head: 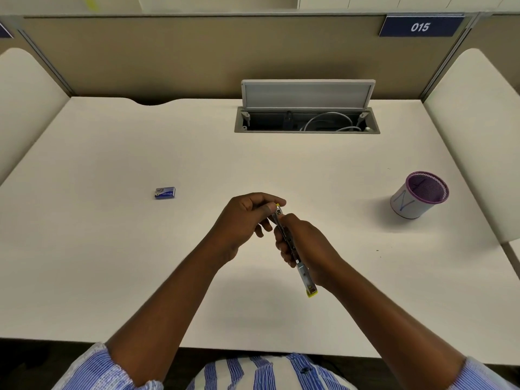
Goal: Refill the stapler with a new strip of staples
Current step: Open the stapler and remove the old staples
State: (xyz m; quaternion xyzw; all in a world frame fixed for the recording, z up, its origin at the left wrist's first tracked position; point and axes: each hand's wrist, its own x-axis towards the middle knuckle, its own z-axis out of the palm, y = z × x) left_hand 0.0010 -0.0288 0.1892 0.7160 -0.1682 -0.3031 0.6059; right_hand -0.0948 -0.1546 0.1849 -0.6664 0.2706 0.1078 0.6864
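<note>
A slim stapler (pixel 304 274), metal with yellow ends, is held above the middle of the white desk (pixel 140 263), swung open into a long line. My right hand (pixel 306 243) wraps its middle part. My left hand (pixel 247 218) pinches its far end between thumb and fingers. A small blue staple box (pixel 165 192) lies closed on the desk, off to the left of both hands. I cannot make out a loose strip of staples.
A purple-rimmed mesh pen cup (pixel 419 195) stands at the right. An open cable hatch (pixel 306 119) with its lid raised sits at the back of the desk. Partition walls close in the back and both sides.
</note>
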